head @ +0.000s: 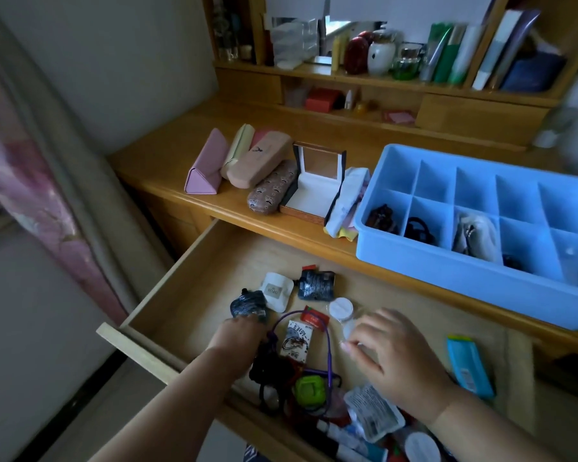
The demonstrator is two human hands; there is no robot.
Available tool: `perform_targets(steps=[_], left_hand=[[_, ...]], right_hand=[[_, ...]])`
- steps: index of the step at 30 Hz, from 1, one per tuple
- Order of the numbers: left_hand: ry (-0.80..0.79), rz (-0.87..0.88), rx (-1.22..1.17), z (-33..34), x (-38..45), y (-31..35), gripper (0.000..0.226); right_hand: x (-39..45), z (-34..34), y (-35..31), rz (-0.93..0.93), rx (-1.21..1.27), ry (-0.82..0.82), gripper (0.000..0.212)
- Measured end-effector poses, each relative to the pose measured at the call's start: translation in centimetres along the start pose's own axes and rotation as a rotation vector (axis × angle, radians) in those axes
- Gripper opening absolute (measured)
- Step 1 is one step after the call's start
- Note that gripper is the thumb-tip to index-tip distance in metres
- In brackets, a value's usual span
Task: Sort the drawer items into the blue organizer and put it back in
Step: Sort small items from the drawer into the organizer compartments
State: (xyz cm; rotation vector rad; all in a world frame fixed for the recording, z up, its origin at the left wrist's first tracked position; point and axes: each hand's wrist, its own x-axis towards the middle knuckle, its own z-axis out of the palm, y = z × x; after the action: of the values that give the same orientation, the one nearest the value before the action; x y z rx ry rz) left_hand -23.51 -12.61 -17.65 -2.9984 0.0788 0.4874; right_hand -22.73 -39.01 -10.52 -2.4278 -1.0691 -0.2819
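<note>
Left hand point(239, 335) closing on dark packet point(247, 304), right hand point(397, 358) loose, empty; blue organizer point(481, 281) up right, nearer right.

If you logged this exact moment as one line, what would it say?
stage: sorting | left hand: on dark pouch in drawer | right hand: pinching small clear item | blue organizer: on desktop, partly filled

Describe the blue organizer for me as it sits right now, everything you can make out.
The blue organizer is a light blue plastic tray with ten compartments in two rows of five. It sits level on the wooden desktop, its near edge overhanging the open drawer. The back row looks empty; several front cells hold dark small items and a whitish bundle. A white cloth pouch rests against its left wall. Neither hand touches it.
</note>
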Motion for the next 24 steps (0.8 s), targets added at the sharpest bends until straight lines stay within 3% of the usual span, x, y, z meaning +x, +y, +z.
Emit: perform_targets(steps=[3,7,11,14,17,20,22,24], left_hand=[[0.089,-0.034,-0.087,-1.1,-0.2,-0.2,0.019],[0.43,-0.145,-0.7,-4.2,-2.0,0.6,0.009],[0.281,-0.026,-1.335,-8.4,-3.6,4.7,0.019],[0.229,0.028,-1.578,-10.2,-4.1,5.6,0.016],[0.293,-0.06,-1.594,-9.8,-4.3,3.9,0.009],[0.371,-0.22,-1.348,-7.4,-4.2,1.8,0.012],[0.377,-0.339,-1.168,-5.0,-4.4,0.2,0.012],[0.354,-0.406,-1.042,-2.7,-4.8,-1.3,0.013]], right_hand=[[-0.7,0.4,-0.1,0.165,0.141,-0.047,0.02],[0.2,0.8,-0.6,0.316,0.34,-0.068,0.01],[2.8,0.8,-2.7,0.386,0.525,-0.124,0.042],[4.2,-0.4,-3.5,0.351,0.456,-0.082,0.037],[4.9,-4.3,-2.9,0.225,0.227,0.166,0.036],[6.2,-9.2,0.4,0.29,0.016,0.477,0.037],[7.5,-10.9,3.3,0.464,-0.152,0.465,0.034],[8.1,-11.0,5.5,0.604,-0.237,0.286,0.031]])
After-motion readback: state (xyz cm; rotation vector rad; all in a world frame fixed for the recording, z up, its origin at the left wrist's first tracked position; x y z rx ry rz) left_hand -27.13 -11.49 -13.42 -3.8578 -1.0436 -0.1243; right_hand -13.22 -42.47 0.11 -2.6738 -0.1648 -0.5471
